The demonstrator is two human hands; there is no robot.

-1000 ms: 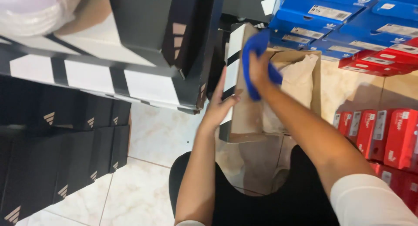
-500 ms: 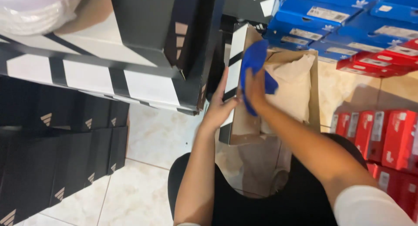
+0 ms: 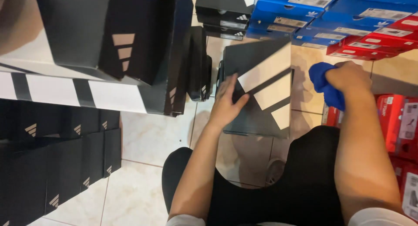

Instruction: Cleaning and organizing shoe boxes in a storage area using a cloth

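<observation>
A black shoe box (image 3: pixel 257 84) with white stripes on its lid lies shut on the tiled floor in front of my knees. My left hand (image 3: pixel 227 105) rests flat on the lid's near left part, fingers spread. My right hand (image 3: pixel 348 79) is off to the box's right, above the red boxes, closed around a crumpled blue cloth (image 3: pixel 324 87).
Tall stacks of black striped boxes (image 3: pixel 100 56) crowd the left side, with more black boxes (image 3: pixel 52 169) low on the left. Blue boxes (image 3: pixel 313 8) and red boxes (image 3: pixel 370 45) are stacked at the back right. Red boxes (image 3: pixel 400 126) line the right edge.
The box was open, showing its brown inside, with my right hand holding the cloth in it. Now the lid is down, my left hand lies on it, and my right hand has moved right.
</observation>
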